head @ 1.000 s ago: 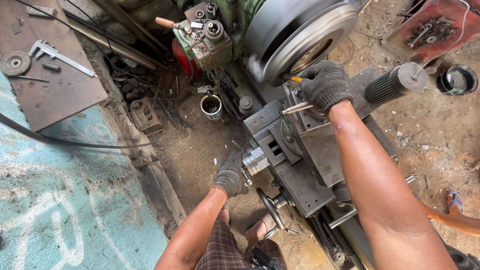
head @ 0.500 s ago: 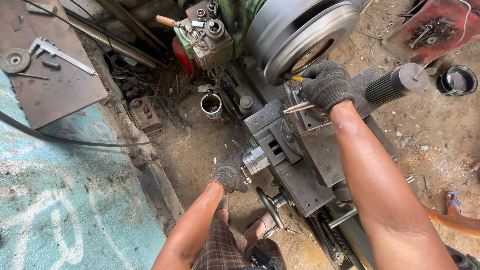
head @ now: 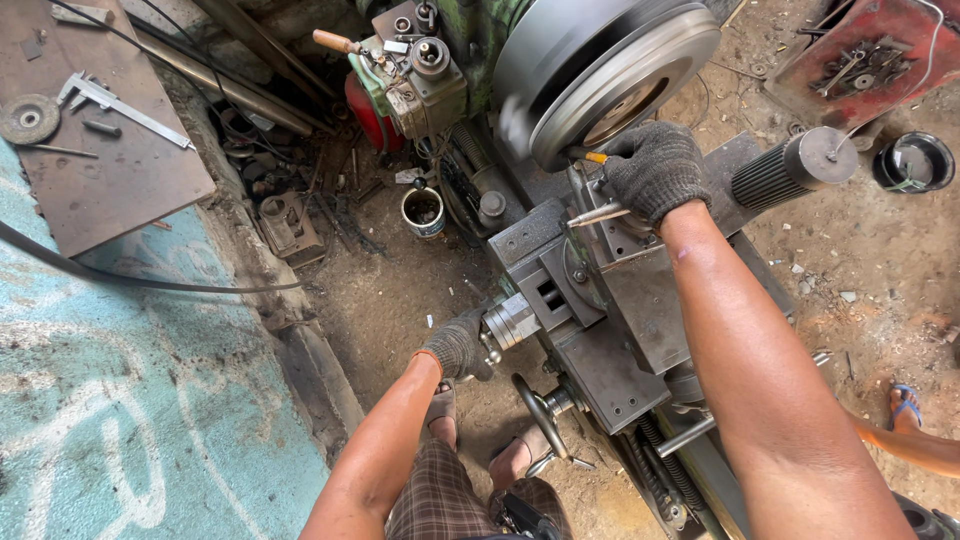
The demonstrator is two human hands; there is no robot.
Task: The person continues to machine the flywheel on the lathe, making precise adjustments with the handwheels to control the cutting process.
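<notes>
At far left a rusty metal plate (head: 120, 170) carries a caliper (head: 120, 105) and a grinding disc (head: 28, 118); its upper edge is cut off by the frame. Below it a black cable (head: 130, 280) crosses a painted blue slab (head: 120, 420). Further right, a small tin can (head: 424, 211) stands on the dirt floor, its contents dark and hard to make out. The gloved left hand (head: 458, 345), arm stretched forward, closes around the silver dial handle (head: 510, 322) on the lathe carriage (head: 600, 330). The gloved right hand (head: 655, 172) is curled over the tool post, gripping a thin metal lever (head: 597, 214); its fingertips are hidden. The large disc (head: 610, 75) above is blurred. At far right a black pot (head: 921, 162) holds something unclear.
</notes>
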